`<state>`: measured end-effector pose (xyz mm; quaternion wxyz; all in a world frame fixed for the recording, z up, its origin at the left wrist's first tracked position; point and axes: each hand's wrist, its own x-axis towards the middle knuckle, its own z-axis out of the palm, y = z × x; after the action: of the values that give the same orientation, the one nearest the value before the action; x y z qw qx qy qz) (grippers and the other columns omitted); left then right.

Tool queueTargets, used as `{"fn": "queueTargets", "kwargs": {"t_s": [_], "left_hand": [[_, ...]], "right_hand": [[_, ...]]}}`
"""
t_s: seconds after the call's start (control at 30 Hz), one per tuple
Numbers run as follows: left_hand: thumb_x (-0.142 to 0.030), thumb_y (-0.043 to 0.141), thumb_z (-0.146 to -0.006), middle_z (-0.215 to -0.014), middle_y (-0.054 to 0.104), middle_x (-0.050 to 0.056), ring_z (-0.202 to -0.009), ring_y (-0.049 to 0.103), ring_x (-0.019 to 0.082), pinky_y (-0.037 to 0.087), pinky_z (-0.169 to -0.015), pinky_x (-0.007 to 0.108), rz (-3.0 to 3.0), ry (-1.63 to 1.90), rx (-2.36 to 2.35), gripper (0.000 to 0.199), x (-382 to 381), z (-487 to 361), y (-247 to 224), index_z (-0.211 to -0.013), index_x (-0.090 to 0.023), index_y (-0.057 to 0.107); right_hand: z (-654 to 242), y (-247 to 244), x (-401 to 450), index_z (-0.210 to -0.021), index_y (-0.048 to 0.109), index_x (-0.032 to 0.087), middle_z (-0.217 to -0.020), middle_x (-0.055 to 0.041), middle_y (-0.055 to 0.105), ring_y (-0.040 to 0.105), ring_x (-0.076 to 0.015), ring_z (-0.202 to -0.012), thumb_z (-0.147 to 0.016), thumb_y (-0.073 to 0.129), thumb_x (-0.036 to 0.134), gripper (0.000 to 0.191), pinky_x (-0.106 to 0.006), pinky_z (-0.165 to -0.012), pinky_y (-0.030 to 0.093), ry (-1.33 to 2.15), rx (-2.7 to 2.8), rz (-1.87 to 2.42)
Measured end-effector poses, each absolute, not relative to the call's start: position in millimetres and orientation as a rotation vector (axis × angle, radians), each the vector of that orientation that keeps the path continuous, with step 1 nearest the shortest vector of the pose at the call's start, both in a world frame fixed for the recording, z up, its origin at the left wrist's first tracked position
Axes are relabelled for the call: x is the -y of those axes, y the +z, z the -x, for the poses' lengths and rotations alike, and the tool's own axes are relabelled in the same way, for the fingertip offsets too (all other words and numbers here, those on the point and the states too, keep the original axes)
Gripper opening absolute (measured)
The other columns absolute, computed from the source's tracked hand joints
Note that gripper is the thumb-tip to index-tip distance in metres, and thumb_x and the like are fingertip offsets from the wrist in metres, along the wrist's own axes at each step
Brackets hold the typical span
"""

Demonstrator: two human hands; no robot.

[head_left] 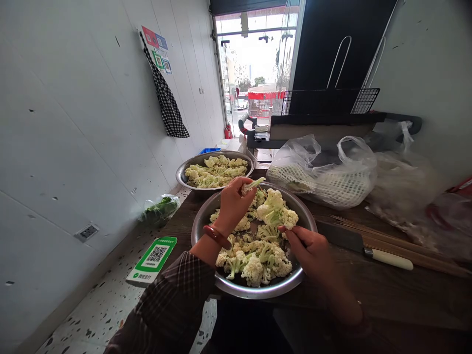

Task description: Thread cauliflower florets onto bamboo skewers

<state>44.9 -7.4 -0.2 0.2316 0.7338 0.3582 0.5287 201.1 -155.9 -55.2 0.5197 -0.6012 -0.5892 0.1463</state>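
My left hand (238, 202), a red bracelet on its wrist, is raised over the near metal bowl (199, 231). It pinches a small cauliflower floret (253, 184) whose pale stem points right. At the bowl's right side, my right hand (307, 246) is closed, its thumb and fingers pressed together at the lower end of a cluster of cauliflower (275, 209). Whether a thin stick runs through that cluster cannot be made out. Loose cauliflower florets (252, 268) lie in the bowl below both hands.
Behind stands a second metal bowl (180, 173) of cauliflower. To the right are a cleaver (341, 237) with a white handle, thin wooden skewers (401, 241) and plastic bags (332, 177). A green QR-code sign (155, 258) and bagged greens (160, 209) are at left.
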Motion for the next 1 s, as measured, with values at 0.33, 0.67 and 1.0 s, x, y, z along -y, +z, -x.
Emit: {"fn": "queueTargets", "kwargs": {"t_s": [0.33, 0.67, 1.0], "left_hand": [[-0.019, 0.068, -0.077, -0.075, 0.061, -0.002, -0.066, 0.048, 0.012, 0.039, -0.065, 0.026, -2.117, 1.48, -1.005, 0.007, 7.7, -44.4, 1.2, -0.081, -0.019, 0.062], [-0.026, 0.071, -0.079, -0.078, 0.059, -0.001, -0.063, 0.045, 0.011, 0.037, -0.06, 0.025, -2.052, 1.35, -0.801, 0.011, 1.3, -38.8, 0.0, -0.085, -0.018, 0.066], [-0.03, 0.072, -0.078, -0.083, 0.063, 0.002, -0.071, 0.052, 0.013, 0.042, -0.065, 0.027, -2.005, 1.23, -0.66, 0.015, 5.2, -42.0, -2.0, -0.082, -0.017, 0.065]], "right_hand": [[-201.6, -54.9, 154.6, -0.061, 0.062, 0.019, -0.052, 0.0018, 0.053, 0.05, -0.0127, -0.051, -0.095, 0.052, 0.042, 0.043, -0.025, -0.052, 0.037, 0.334, 1.415, 1.447], [-203.9, -57.1, 154.6, -0.054, 0.052, 0.02, -0.05, 0.0026, 0.049, 0.048, -0.0113, -0.049, -0.094, 0.053, 0.043, 0.046, -0.024, -0.051, 0.035, 0.356, 1.395, 1.405], [-205.6, -60.0, 154.9, -0.062, 0.066, 0.019, -0.054, 0.0004, 0.061, 0.056, -0.013, -0.052, -0.094, 0.054, 0.042, 0.041, -0.023, -0.052, 0.04, 0.339, 1.356, 1.393]]}}
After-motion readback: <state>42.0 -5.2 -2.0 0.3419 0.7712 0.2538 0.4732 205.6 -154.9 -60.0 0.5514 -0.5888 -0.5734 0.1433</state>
